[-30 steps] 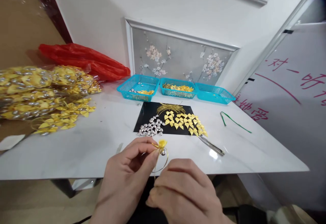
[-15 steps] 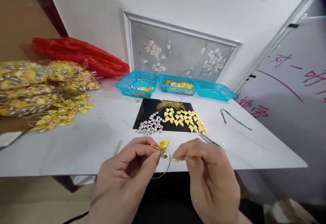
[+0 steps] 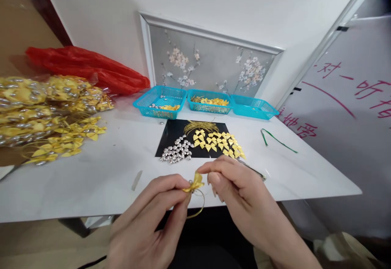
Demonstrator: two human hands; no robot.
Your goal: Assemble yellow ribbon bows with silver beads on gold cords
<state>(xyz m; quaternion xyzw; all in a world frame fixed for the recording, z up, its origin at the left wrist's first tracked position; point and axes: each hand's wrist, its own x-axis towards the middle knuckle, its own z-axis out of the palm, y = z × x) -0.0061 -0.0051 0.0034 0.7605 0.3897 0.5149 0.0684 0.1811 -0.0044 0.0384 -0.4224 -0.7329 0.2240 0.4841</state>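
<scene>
My left hand (image 3: 155,216) pinches a yellow ribbon bow (image 3: 195,182) between thumb and fingertips, just over the table's front edge. A loop of gold cord (image 3: 201,208) hangs from the bow; the silver bell seen with it earlier is now mostly hidden. My right hand (image 3: 238,191) is at the bow's right side, its index fingertip at the upper loop and its thumb apart, with nothing gripped. Beyond the hands, silver bells (image 3: 177,151), yellow bows (image 3: 218,142) and a bundle of gold cords (image 3: 201,127) lie on a black mat (image 3: 166,132).
Three blue baskets (image 3: 172,114) line the back, some holding bows and bells. Bagged yellow-and-silver pieces (image 3: 27,106) and a red plastic bag (image 3: 88,67) fill the left. A metal tool (image 3: 253,170) lies behind my right hand, a green cord (image 3: 277,140) further right.
My right hand has let go of the cord end and moved up to the bow. My left hand has turned the bow, so the bell no longer faces me.
</scene>
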